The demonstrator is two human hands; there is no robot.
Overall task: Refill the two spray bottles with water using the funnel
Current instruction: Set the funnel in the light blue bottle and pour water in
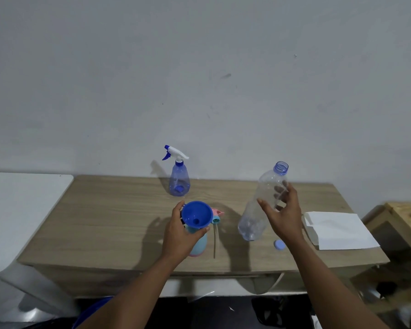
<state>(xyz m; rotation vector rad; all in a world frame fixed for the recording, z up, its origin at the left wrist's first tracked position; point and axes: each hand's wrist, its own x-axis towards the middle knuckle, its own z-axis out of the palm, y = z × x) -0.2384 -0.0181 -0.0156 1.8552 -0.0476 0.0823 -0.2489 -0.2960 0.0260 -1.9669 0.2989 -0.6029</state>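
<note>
Two bare forearms reaching in from the bottom edge, over the near rim of the wooden table (pixel 100 217).

Left hand (pixel 179 236) wrapped around the neck of a pastel blue-and-pink spray bottle (pixel 198 246), upright near the table's front edge. Fingers (pixel 203 231) curled closed round the neck, just under the funnel; thumb up beside the funnel's rim.

Blue funnel (pixel 196 213) seated in that bottle's open mouth, spout down, bowl facing up.

Pink-and-teal trigger head (pixel 217 216) off its bottle, lying on the table just right of the funnel, dip tube (pixel 215 241) trailing toward the front edge.

Right hand (pixel 284 216) gripping a clear plastic water bottle (pixel 259 205) at mid-body, fingers spread and partly closed around it, some seen through the plastic. Bottle uncapped, tilted, blue-ringed mouth up and to the right, base low near the table. Appeared almost empty; could not tell whether the base touched the surface.

Blue bottle cap (pixel 279 245) loose on the table, just below the right wrist.

Translucent blue spray bottle (pixel 179 182), white-and-blue trigger head fitted, upright at the back of the table by the wall, well apart from both hands.

White folded paper (pixel 337 230) at the table's right end.
</note>
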